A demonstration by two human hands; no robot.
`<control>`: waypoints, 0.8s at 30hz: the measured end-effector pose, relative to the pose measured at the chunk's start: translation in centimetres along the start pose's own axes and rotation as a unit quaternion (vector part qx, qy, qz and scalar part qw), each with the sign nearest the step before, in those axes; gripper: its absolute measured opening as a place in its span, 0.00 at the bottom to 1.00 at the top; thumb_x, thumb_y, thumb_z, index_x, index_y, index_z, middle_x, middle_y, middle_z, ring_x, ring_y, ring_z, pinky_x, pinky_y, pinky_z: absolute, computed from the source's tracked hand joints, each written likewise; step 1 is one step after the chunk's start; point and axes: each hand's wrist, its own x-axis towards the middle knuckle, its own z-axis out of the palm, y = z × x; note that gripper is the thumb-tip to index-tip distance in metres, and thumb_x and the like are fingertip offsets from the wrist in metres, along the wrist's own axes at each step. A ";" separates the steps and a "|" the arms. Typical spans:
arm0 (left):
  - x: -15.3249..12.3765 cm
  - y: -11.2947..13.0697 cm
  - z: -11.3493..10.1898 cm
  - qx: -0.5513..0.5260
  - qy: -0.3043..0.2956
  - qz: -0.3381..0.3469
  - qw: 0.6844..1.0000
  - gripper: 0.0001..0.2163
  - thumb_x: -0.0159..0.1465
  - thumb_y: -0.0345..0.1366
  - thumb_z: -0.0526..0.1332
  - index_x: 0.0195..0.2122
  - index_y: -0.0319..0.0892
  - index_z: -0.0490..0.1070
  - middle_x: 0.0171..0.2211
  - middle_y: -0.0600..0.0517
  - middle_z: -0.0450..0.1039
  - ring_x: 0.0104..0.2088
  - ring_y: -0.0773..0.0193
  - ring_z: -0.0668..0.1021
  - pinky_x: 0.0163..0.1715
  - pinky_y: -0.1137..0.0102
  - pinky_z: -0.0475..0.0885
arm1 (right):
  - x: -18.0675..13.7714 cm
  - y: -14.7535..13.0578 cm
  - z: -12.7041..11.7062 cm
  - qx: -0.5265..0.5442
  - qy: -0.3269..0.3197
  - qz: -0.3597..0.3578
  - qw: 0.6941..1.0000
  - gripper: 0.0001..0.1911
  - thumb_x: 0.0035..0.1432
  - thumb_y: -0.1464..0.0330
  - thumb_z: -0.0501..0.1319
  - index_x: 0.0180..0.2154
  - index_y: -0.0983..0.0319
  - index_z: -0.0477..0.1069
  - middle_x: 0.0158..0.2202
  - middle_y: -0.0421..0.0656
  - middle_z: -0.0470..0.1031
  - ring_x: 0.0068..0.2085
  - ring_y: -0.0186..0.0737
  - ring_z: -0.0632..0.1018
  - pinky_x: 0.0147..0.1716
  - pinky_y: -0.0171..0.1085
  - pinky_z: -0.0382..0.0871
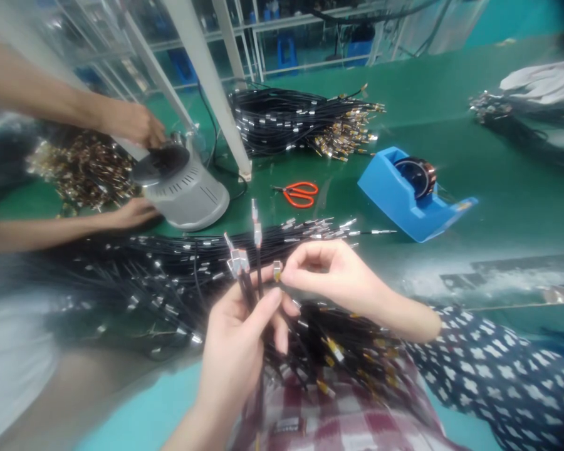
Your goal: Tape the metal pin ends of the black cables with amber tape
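Observation:
My left hand [244,326] is closed round several thin black cables [248,291]. Their metal-tipped ends [239,260] point up, and one cable end [257,235] stands higher than the others. Just to the right, my right hand [329,269] pinches a small silvery-and-yellow piece [277,270] between thumb and forefinger. Whether that piece is fixed to a cable I cannot tell. More black cables with yellow-wrapped ends [336,351] lie across my lap, below both hands.
A blue tape dispenser [404,200] with an amber roll stands at right. Red-handled scissors [301,194] lie near a white post [216,81]. Cable bundles [282,119] lie behind and left. A co-worker's hands [136,125] are at a grey machine [188,194].

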 end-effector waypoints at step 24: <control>0.2 -0.1 0.5 -0.005 0.040 0.007 0.999 0.08 0.61 0.34 0.66 0.41 0.39 0.73 0.20 0.54 0.74 0.12 0.75 0.67 0.10 0.82 0.58 | -0.3 -0.1 1.0 -0.023 0.022 -0.033 0.999 0.08 0.55 0.71 0.63 0.25 0.64 0.69 0.19 0.39 0.73 0.25 0.34 0.74 0.32 0.37 0.69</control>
